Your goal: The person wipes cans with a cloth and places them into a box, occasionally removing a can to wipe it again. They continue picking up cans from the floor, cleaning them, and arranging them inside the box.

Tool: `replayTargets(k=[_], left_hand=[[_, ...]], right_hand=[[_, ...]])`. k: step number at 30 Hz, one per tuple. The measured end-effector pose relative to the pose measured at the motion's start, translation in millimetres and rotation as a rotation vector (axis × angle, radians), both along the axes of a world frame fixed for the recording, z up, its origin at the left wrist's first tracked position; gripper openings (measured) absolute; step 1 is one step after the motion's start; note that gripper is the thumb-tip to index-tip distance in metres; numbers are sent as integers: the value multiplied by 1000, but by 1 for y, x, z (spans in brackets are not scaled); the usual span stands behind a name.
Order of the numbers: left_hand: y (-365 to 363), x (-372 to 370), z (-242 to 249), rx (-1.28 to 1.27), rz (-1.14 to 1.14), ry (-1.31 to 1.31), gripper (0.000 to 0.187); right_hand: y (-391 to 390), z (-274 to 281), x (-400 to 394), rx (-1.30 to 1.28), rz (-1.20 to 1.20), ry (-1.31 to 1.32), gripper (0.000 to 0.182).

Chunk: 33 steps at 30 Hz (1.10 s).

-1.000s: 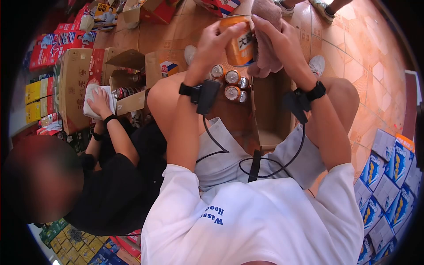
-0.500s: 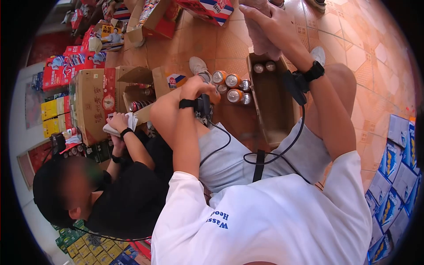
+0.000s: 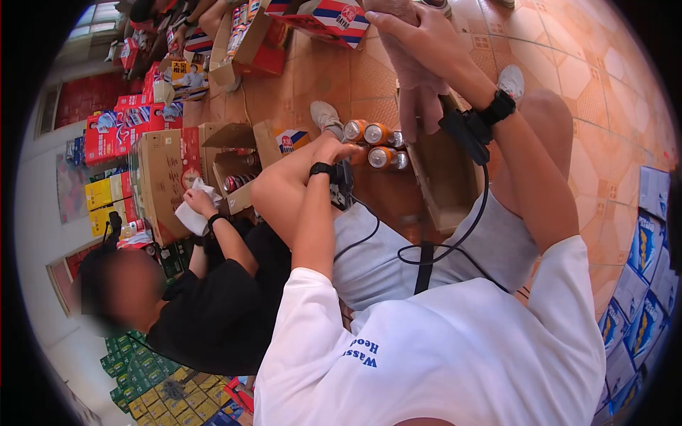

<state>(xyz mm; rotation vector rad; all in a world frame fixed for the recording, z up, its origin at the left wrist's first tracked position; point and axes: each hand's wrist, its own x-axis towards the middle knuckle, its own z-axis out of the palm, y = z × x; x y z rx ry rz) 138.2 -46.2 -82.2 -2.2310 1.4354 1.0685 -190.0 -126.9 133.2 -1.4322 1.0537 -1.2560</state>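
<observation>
My left hand (image 3: 337, 150) is at the near left edge of a cluster of orange drink cans (image 3: 381, 157) with silver tops, its fingers curled round an orange can (image 3: 358, 154) that is mostly hidden. Higher up and to the right, my right hand (image 3: 430, 41) grips a pinkish cloth (image 3: 419, 78). The cloth hangs in loose folds over the far end of a narrow open cardboard box (image 3: 444, 181) between my legs. It covers that end of the box, where cans stood visible earlier.
To my left a co-worker in black (image 3: 213, 312) holds a white cloth (image 3: 195, 209) beside an open carton (image 3: 163, 177) with dark red cans. Red drink cartons (image 3: 323, 20) lie ahead. Blue packs (image 3: 643, 248) are stacked at right. A black cable (image 3: 476, 213) crosses my lap.
My left hand has moved right, closer to the can cluster. The pinkish cloth now hangs lower, over the box end, as my right hand shifts slightly left. The view has shifted a little.
</observation>
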Motion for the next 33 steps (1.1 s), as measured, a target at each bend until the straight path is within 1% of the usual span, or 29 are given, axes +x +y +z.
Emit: replayTargets(k=[3, 5, 6, 8, 11, 13, 15, 17, 20, 22, 24, 26, 30, 33], left_hand=[[-8, 4, -13, 43, -17, 33, 69], [-7, 4, -19, 15, -14, 44, 68], [-6, 0, -15, 1, -10, 49, 68], [-6, -9, -6, -17, -1, 45, 68], [-8, -19, 3, 3, 33, 56, 67], [-7, -11, -13, 26, 62, 76, 67], [-7, 0, -35, 1, 2, 94, 73], [-8, 6, -49, -3, -19, 103, 77], [-8, 23, -85, -2, -20, 122, 77], [-8, 16, -76, -7, -20, 136, 76], [-8, 3, -57, 54, 22, 42, 76], [-9, -6, -41, 75, 12, 11, 75], [-12, -8, -41, 135, -15, -29, 73], [-12, -6, -48, 130, -19, -27, 71]], right_hand=[[2, 2, 1, -43, -69, 41, 46], [5, 7, -2, -40, -8, -23, 46], [5, 10, -2, -39, -9, -22, 46], [6, 14, -4, 100, 1, 94, 46], [1, 7, -2, 52, 4, 116, 45], [1, 6, 1, 36, -18, 132, 45], [2, 8, 0, 20, -39, 147, 45], [6, 17, -4, 50, 50, 93, 46], [-1, 6, 3, 36, 22, 93, 46], [0, 6, 3, 42, 32, 86, 46], [0, 6, 4, 48, 45, 77, 46], [0, 5, 5, 18, 36, 74, 46], [-2, 3, 5, -2, 39, 97, 47], [-3, 1, 5, -16, 21, 105, 48]])
